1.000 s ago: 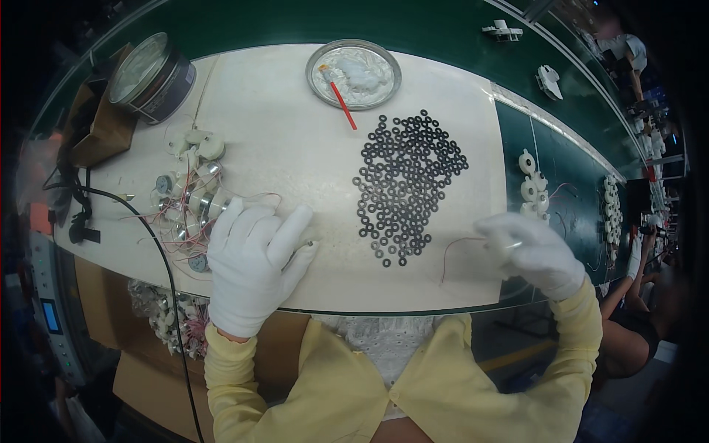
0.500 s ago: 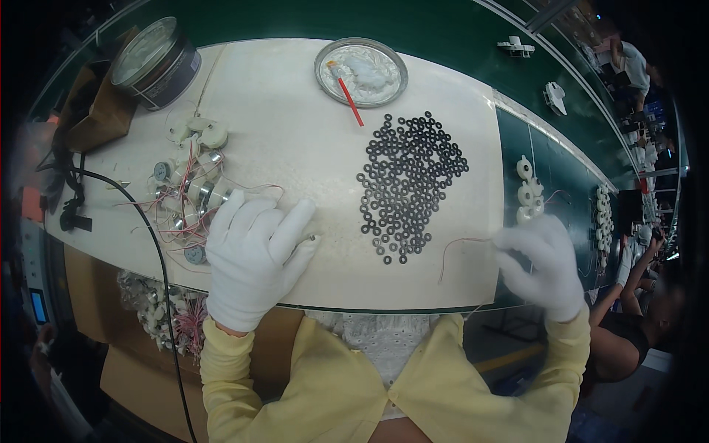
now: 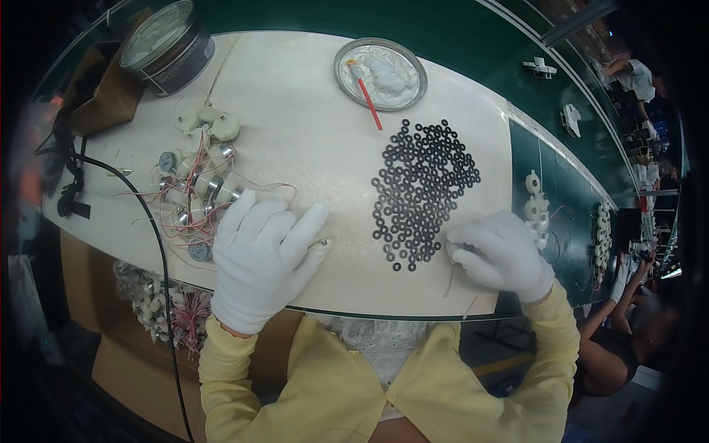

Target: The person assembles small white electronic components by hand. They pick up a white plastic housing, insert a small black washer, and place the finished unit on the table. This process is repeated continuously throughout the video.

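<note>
My left hand, in a white glove, is closed over the table beside a heap of motors. A small metal tip pokes out between thumb and forefinger; the rest of that part is hidden in the glove. At the lower right edge of the black rings, my gloved right hand is closed with its fingertips pinched. A thin wire hangs from those fingertips. The heap left of my hands mixes silver motors, cream plastic housings and tangled red and white wires.
A round metal dish of white paste, with a red stick, stands at the back. Far left are a tub, a cardboard box and a black cable. Cream parts line the green surface at right. Other people sit beyond.
My right hand has moved left from the table's right edge to beside the black rings, the wire moving with it. My left hand stays by the motors in much the same pose.
</note>
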Demonstrator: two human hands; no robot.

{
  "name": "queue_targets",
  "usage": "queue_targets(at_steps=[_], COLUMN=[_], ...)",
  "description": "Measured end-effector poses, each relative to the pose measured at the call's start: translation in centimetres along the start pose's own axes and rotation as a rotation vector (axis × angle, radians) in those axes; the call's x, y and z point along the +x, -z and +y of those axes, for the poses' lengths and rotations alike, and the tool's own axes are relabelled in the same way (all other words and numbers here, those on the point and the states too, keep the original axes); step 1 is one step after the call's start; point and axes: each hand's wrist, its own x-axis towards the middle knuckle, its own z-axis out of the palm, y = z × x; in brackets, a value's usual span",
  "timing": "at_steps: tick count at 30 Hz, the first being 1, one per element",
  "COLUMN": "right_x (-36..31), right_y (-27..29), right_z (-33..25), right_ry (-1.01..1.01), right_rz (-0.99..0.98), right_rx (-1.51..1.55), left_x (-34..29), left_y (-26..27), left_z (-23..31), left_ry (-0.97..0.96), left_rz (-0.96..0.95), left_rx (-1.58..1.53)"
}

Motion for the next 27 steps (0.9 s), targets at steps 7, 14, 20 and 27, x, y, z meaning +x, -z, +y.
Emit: queue_targets(at_steps=[7,14,20,27], right_x=[0.1,0.7,0.3,0.2], right_y=[-1.3,-0.3,-0.6,1.0], right_z=[0.9,-0.8,-1.0,-2.8], right_ry=[0.034,0.011,-0.012,-0.037], right_rz=[0.014,-0.052,-0.056,-0.138], right_rx=[0.257,-0.082,-0.134,-0.286], left_x=[0.1,0.7,0.7,0.2], left_y=[0.1,0.1,0.2,0.1], left_z=[0.0,-0.2,-0.1,-0.1], left_ry=[0.001,-0.033,-0.039,0.005], left_rz=[-0.018,0.024,0.022,-0.015], left_rx=[0.001,-0.014,0.004,-0.015])
